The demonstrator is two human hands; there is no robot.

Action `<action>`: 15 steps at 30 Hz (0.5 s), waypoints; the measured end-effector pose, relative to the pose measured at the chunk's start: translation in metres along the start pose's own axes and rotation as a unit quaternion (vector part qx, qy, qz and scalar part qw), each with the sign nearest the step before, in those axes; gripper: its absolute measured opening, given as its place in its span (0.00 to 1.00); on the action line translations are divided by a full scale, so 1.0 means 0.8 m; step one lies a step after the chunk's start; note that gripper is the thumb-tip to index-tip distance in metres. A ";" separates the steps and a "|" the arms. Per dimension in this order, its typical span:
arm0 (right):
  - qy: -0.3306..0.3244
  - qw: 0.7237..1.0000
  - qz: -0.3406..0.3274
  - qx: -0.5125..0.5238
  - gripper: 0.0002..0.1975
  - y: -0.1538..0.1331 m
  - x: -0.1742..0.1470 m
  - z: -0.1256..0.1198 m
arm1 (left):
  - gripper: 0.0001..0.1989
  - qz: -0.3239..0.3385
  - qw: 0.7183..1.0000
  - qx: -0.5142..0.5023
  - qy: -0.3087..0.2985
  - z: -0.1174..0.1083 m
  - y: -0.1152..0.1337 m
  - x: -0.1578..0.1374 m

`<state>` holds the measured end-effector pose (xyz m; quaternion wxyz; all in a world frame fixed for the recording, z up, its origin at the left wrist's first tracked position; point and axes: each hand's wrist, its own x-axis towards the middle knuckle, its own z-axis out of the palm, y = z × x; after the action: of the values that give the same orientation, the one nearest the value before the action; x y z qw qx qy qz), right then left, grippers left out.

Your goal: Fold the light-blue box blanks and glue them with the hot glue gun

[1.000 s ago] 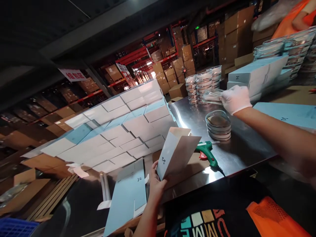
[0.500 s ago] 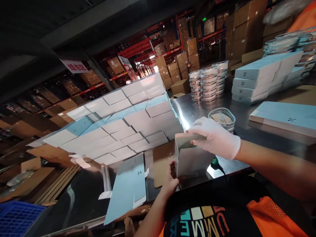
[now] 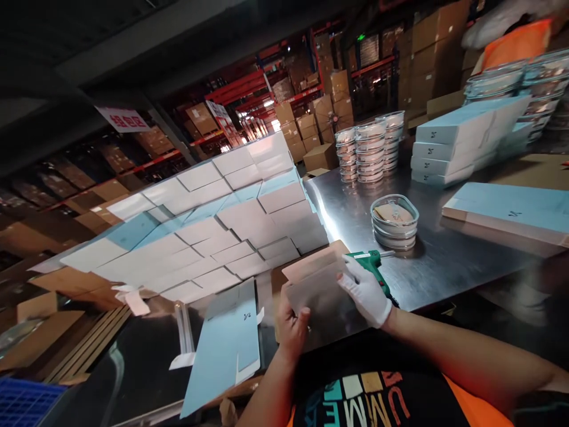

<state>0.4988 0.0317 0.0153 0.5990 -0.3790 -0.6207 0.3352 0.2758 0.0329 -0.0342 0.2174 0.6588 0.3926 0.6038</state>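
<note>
A small white cardboard box point(image 3: 326, 296) is tilted in front of me at the table's near edge, its pale inner side turned partly toward me. Bare, my left hand point(image 3: 293, 332) grips its lower left part, thumb on the near face. White-gloved, my right hand point(image 3: 367, 293) holds the right edge with its fingers pressed against the board. Just behind the glove lies a green glue gun point(image 3: 371, 261) with its nozzle pointing right. Under the box, part of a brown cardboard sheet point(image 3: 279, 279) shows. To the left, a flat light-blue box blank point(image 3: 226, 344) lies on the table.
A stepped wall of white boxes point(image 3: 249, 219) stands at the back left. Clear round containers point(image 3: 393, 231) are stacked right of the glue gun, with taller stacks behind. Blue-topped boxes point(image 3: 444, 154) and flat blanks point(image 3: 511, 204) sit at right. A blue crate point(image 3: 26, 400) is lower left.
The box has turned and tilted leftward in my hands. My right hand has moved down from its top to its right side, and the glue gun now shows more fully.
</note>
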 end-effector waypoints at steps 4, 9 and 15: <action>0.106 0.994 0.015 -0.035 0.24 0.002 0.015 0.011 | 0.39 0.026 0.997 0.004 0.072 0.008 -0.011 -0.003; 0.040 0.989 -0.015 -0.139 0.23 0.008 0.028 -0.029 | 0.33 0.009 0.998 0.069 0.001 -0.008 -0.018 0.001; -0.079 0.838 0.273 -0.466 0.26 0.027 0.034 -0.089 | 0.30 0.043 0.993 0.065 0.089 -0.020 -0.015 0.013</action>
<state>0.5718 0.0636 0.0138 0.1850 -0.7394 -0.6204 0.1849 0.2569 0.0452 -0.0344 0.1124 0.6317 0.4197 0.6420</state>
